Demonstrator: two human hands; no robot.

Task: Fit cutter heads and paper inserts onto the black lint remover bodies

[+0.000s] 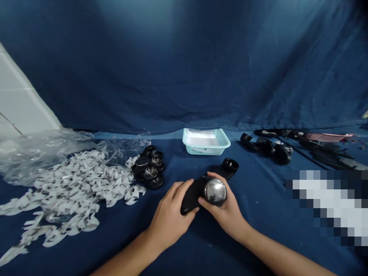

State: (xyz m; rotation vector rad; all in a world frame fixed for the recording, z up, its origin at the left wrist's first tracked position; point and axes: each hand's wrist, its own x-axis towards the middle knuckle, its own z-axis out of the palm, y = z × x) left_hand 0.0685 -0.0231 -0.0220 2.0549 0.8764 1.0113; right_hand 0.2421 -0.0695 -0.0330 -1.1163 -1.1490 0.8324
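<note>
A black handheld device (192, 196) with a round silver mesh head (215, 191) lies low over the blue cloth in the middle. My left hand (169, 218) is closed around the black body from the left. My right hand (227, 209) grips the end with the mesh head, thumb and fingers curled around it. Just behind it lies a second black body (228, 167) with an empty round socket.
A pile of black round caps with mesh (148, 171) sits to the left, beside many white curved pieces (77, 188) and clear plastic bags (43, 151). A light blue basket (206, 141) stands behind. More black parts (267, 146) lie at the right.
</note>
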